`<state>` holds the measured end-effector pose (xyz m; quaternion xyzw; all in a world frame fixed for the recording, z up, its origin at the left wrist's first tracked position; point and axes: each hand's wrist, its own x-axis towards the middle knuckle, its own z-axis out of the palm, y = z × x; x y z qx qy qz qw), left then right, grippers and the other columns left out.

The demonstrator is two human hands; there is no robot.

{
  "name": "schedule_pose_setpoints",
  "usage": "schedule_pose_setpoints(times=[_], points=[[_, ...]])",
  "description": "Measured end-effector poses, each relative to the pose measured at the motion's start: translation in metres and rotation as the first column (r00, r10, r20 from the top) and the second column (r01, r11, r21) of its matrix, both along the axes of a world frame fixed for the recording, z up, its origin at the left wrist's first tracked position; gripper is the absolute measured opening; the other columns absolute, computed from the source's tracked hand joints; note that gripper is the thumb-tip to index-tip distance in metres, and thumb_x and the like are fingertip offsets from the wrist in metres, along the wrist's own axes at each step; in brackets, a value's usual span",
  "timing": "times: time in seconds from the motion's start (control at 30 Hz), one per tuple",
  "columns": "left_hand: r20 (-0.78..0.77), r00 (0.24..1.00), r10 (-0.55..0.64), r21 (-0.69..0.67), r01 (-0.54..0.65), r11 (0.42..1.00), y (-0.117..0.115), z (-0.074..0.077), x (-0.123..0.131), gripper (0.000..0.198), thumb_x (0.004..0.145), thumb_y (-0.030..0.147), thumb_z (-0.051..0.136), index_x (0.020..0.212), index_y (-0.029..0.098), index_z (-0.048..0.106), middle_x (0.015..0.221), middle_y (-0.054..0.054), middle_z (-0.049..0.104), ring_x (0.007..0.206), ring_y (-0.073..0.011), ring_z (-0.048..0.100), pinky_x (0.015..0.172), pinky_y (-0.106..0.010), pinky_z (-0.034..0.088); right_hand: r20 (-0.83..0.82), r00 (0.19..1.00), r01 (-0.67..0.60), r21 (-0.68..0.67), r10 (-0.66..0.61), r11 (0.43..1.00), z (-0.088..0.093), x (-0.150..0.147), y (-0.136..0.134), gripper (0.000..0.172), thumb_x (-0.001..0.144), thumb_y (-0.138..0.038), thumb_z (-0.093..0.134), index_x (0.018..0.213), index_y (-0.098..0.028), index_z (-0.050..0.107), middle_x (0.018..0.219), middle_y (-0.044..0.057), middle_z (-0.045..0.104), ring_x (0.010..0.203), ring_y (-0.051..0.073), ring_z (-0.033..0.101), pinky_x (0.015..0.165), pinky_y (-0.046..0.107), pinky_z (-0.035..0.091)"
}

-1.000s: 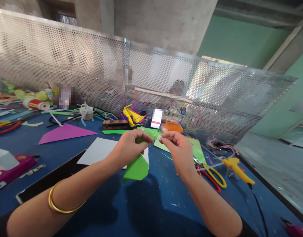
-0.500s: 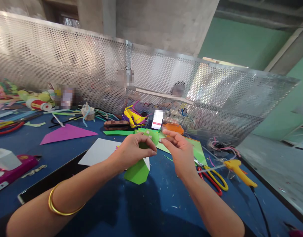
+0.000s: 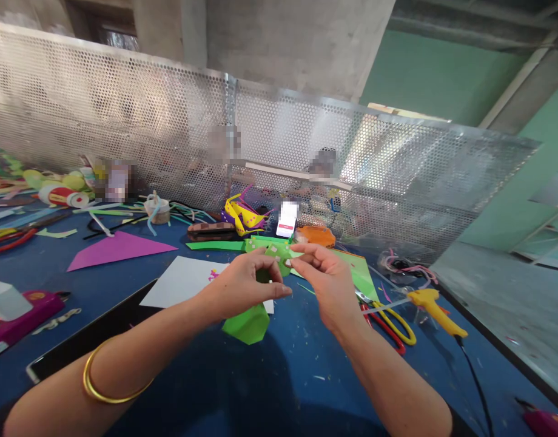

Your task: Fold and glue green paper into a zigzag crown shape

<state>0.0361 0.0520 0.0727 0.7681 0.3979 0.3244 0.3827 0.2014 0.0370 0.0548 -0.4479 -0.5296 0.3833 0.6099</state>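
Note:
My left hand (image 3: 245, 285) is closed round a folded green paper piece (image 3: 248, 321), which hangs below the fist above the blue table (image 3: 279, 376). Small pale squares dot the top of the paper near my fingers. My right hand (image 3: 330, 280) pinches the upper edge of the same green paper, fingertips meeting those of the left. A gold bangle (image 3: 104, 388) sits on my left forearm.
A white sheet (image 3: 179, 282), a purple paper triangle (image 3: 117, 249) and green sheets (image 3: 361, 273) lie on the table. Scissors (image 3: 388, 325) and a yellow glue gun (image 3: 436, 306) lie to the right. A perforated metal screen (image 3: 170, 139) backs the table; a pink device (image 3: 19, 309) is left.
Both hands stay on the green paper; the paper has been turned slightly and drawn up, so less of it hangs below my left hand. My right fingers shifted leftward along its top.

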Motion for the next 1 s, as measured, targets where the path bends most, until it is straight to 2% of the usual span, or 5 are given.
schedule_pose_setpoints(times=[0.13,0.37,0.6,0.83,1.0], points=[[0.019,0.999,-0.03,-0.031,0.031,0.999,0.0,0.002,-0.001,0.017,0.067,0.034,0.071,0.069,0.018,0.065,0.075,0.001,0.058,0.072,-0.0159,0.054,0.067,-0.029,0.04,-0.006,0.999,0.036,0.028,-0.036,0.999,-0.003,-0.001,0.004,0.012,0.069,-0.024,0.071,0.08,-0.021,0.071,0.073,-0.001,0.07,0.071,0.014,0.061,0.07,0.03,0.048],[0.185,0.983,-0.007,-0.26,0.056,0.964,0.005,0.001,-0.004,0.013,0.066,0.024,0.068,0.078,0.018,0.07,0.066,0.0,0.066,0.069,-0.0153,0.061,0.066,-0.026,0.043,-0.041,0.992,0.122,0.08,-0.119,0.989,-0.005,0.003,0.009,0.008,0.071,-0.025,0.07,0.078,-0.022,0.071,0.071,-0.001,0.069,0.07,0.014,0.061,0.067,0.03,0.048],[0.173,0.978,0.114,-0.266,-0.065,0.962,0.006,-0.003,-0.002,0.016,0.068,0.017,0.057,0.075,0.018,0.072,0.051,0.004,0.058,0.051,-0.0107,0.051,0.055,-0.023,0.038,0.034,0.988,0.143,0.116,-0.148,0.983,-0.009,0.002,0.009,0.01,0.073,-0.025,0.071,0.082,-0.023,0.072,0.078,0.0,0.072,0.075,0.015,0.064,0.075,0.032,0.05],[0.287,0.952,0.108,-0.26,-0.031,0.965,0.01,-0.005,-0.003,0.007,0.065,0.013,0.051,0.064,0.019,0.056,0.054,0.004,0.061,0.054,-0.011,0.052,0.056,-0.023,0.037,0.123,0.972,0.178,0.175,-0.2,0.969,-0.014,0.006,0.012,0.014,0.077,-0.026,0.069,0.09,-0.022,0.07,0.084,0.001,0.074,0.078,0.016,0.066,0.079,0.033,0.052],[0.291,0.939,0.181,-0.286,-0.095,0.953,0.009,-0.005,-0.001,0.005,0.067,0.015,0.056,0.067,0.018,0.06,0.055,0.002,0.065,0.054,-0.0118,0.055,0.057,-0.024,0.039,0.168,0.963,0.174,0.203,-0.21,0.964,-0.011,0.005,0.008,0.014,0.078,-0.025,0.068,0.091,-0.022,0.07,0.085,0.001,0.074,0.08,0.017,0.067,0.082,0.034,0.051]])
